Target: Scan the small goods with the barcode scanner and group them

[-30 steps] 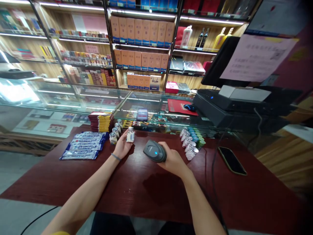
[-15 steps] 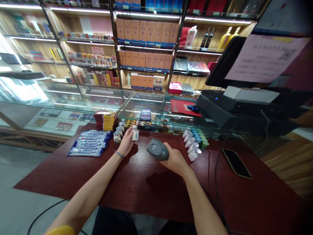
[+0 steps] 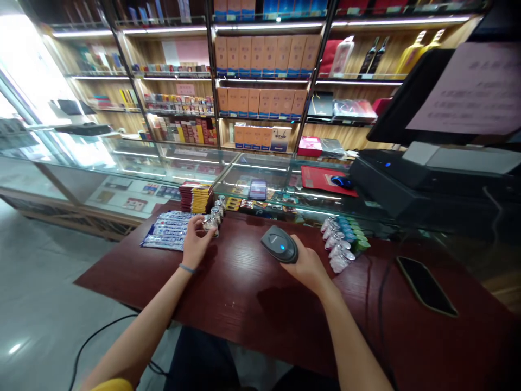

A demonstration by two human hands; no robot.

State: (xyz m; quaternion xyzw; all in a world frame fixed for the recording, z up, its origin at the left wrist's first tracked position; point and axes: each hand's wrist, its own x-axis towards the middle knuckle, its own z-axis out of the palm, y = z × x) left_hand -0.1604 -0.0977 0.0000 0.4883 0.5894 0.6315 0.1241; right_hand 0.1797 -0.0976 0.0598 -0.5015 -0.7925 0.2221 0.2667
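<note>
My left hand point(image 3: 196, 240) is at the near end of a row of small silver-capped bottles point(image 3: 215, 212). Its thumb and fingers are curled about the front bottle point(image 3: 210, 221), which they partly hide. In my right hand point(image 3: 306, 263) is a dark grey barcode scanner point(image 3: 279, 244), held above the table with a blue light lit on top. Blue-and-white packets point(image 3: 165, 231) lie in a spread beside my left hand. Behind them stand stacks of red and yellow packs point(image 3: 195, 196).
Right of the scanner stand rows of small capped containers, clear point(image 3: 340, 255), blue and green. A phone point(image 3: 426, 285) lies farther right on the red-brown table point(image 3: 228, 309), near a hanging cable. A glass counter point(image 3: 260, 163) runs behind, with a mouse point(image 3: 341, 181) on a red mat.
My left hand has carried a small bottle left and back to the row. A blue light now shows on the scanner, still in my right hand. The view has shifted left.
</note>
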